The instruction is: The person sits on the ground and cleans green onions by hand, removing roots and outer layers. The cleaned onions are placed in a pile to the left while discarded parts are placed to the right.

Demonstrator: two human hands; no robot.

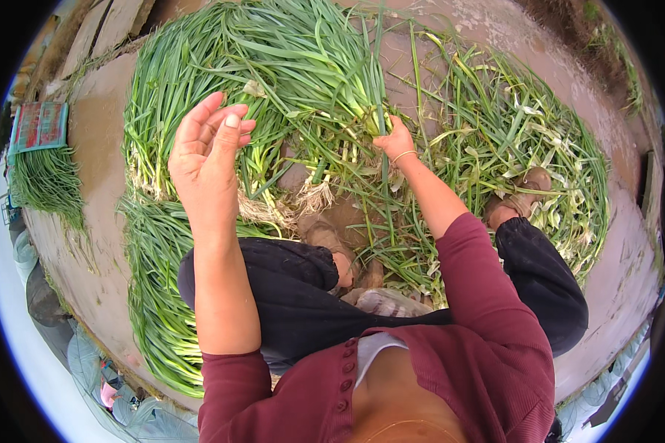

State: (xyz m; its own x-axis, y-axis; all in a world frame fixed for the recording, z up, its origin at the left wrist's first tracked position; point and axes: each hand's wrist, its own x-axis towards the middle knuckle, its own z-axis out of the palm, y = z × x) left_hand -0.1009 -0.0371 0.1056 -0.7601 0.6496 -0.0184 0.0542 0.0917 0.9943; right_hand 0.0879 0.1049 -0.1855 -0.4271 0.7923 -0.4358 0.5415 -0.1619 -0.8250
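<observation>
Raised at the left, my left hand (213,144) is empty, its fingers apart and slightly curled, above a big heap of long green allium stalks (194,72). My right hand (394,140) is closed around the lower part of a small bunch of the green stalks (378,105), whose leaves point away from me. Between the two hands lie stalks with pale, stringy roots (316,195). Another pile of stalks (160,288) spreads along my left side. Loose torn leaves and yellowed trimmings (526,127) form a wide heap at the right.
My shoes (324,235) stand on muddy ground among the leaves. At far left, a teal and red plastic crate (40,126) stands by more green stalks (47,183). A plastic bag (390,302) lies beneath me. A person in pink (108,394) is at the lower left edge.
</observation>
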